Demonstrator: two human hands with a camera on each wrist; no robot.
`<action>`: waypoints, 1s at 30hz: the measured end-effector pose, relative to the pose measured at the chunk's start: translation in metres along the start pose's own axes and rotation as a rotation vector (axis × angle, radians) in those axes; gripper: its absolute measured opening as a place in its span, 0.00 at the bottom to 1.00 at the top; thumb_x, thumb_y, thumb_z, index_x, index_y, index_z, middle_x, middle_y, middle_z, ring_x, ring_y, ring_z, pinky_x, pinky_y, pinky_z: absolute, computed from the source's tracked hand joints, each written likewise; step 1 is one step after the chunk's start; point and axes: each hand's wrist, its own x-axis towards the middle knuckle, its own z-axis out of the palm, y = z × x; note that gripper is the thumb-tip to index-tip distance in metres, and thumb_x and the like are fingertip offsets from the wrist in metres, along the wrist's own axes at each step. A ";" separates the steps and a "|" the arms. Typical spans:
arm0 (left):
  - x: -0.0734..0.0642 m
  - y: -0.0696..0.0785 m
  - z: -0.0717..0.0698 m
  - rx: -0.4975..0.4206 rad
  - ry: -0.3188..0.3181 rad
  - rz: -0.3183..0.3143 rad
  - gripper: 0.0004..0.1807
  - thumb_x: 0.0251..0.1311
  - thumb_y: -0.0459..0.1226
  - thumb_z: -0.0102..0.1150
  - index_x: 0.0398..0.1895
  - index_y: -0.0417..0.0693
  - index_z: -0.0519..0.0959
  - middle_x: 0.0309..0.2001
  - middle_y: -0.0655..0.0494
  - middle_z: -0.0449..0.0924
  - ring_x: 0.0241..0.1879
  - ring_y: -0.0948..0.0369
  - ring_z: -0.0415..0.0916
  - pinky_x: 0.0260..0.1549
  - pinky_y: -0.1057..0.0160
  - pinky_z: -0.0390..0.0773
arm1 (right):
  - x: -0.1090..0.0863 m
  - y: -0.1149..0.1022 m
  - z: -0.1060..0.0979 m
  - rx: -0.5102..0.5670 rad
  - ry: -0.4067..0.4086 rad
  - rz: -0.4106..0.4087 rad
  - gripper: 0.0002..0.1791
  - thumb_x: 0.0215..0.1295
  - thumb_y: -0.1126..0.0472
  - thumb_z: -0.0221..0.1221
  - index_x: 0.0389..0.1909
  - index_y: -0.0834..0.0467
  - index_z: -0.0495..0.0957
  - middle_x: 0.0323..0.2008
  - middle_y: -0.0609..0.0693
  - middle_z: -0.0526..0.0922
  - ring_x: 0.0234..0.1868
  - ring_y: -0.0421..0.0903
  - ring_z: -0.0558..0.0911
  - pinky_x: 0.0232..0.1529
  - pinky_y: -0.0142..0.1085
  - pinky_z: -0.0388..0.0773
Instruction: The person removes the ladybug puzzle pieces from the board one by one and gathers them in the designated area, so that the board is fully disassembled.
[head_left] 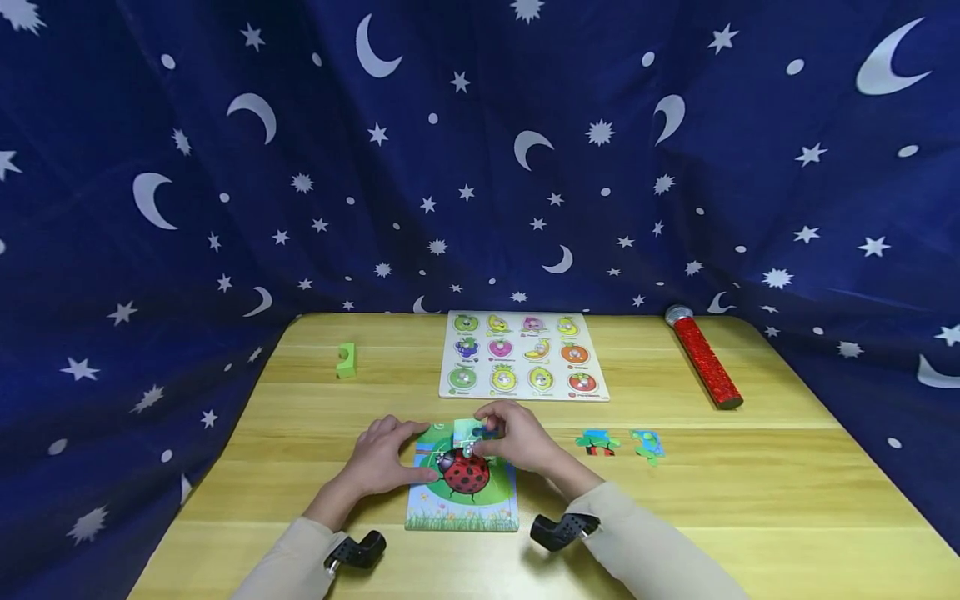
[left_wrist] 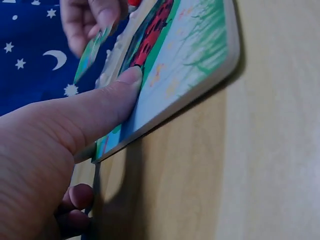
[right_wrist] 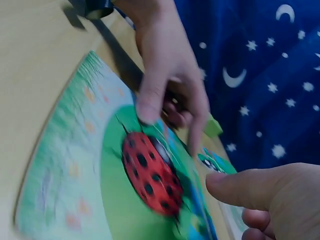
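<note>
A ladybug jigsaw board (head_left: 461,518) lies on the wooden table in front of the person. Thumb and index finger of the left hand (head_left: 378,461) are spread over its left side; in the left wrist view the thumb (left_wrist: 112,97) rests on the picture beside the ladybug, the other fingers partly hidden. Above the board's upper part, the right hand (head_left: 517,437) pinches a jigsaw piece (head_left: 463,432) between thumb and fingers. That piece (left_wrist: 91,54) is tilted and held apart from the board in the left wrist view. The right thumb (right_wrist: 240,190) shows in the right wrist view.
Two loose jigsaw pieces, one with red (head_left: 600,442) and one blue-green (head_left: 648,445), lie right of the board. Behind stands a flat fruit peg puzzle (head_left: 517,396). A red glittery microphone (head_left: 707,362) lies at right, a green notched block (head_left: 346,362) at left.
</note>
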 end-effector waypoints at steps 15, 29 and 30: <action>-0.003 -0.007 -0.005 -0.016 0.001 0.002 0.46 0.39 0.63 0.74 0.64 0.54 0.76 0.39 0.57 0.69 0.42 0.60 0.62 0.43 0.58 0.64 | -0.038 0.050 -0.068 -0.090 0.101 0.129 0.24 0.49 0.58 0.75 0.48 0.60 0.82 0.36 0.53 0.76 0.35 0.44 0.71 0.37 0.31 0.68; -0.003 -0.006 -0.007 -0.007 -0.024 -0.014 0.47 0.39 0.62 0.75 0.64 0.53 0.75 0.39 0.57 0.69 0.42 0.60 0.62 0.44 0.57 0.64 | -0.051 0.060 -0.079 -0.260 0.079 0.089 0.23 0.45 0.57 0.76 0.45 0.57 0.85 0.36 0.50 0.77 0.43 0.46 0.70 0.46 0.39 0.64; -0.003 -0.005 -0.007 -0.008 -0.026 -0.015 0.47 0.39 0.62 0.74 0.64 0.53 0.75 0.39 0.57 0.69 0.42 0.60 0.62 0.44 0.57 0.64 | -0.052 0.060 -0.079 -0.264 0.073 0.096 0.23 0.46 0.57 0.76 0.45 0.57 0.85 0.37 0.50 0.78 0.43 0.46 0.70 0.46 0.39 0.64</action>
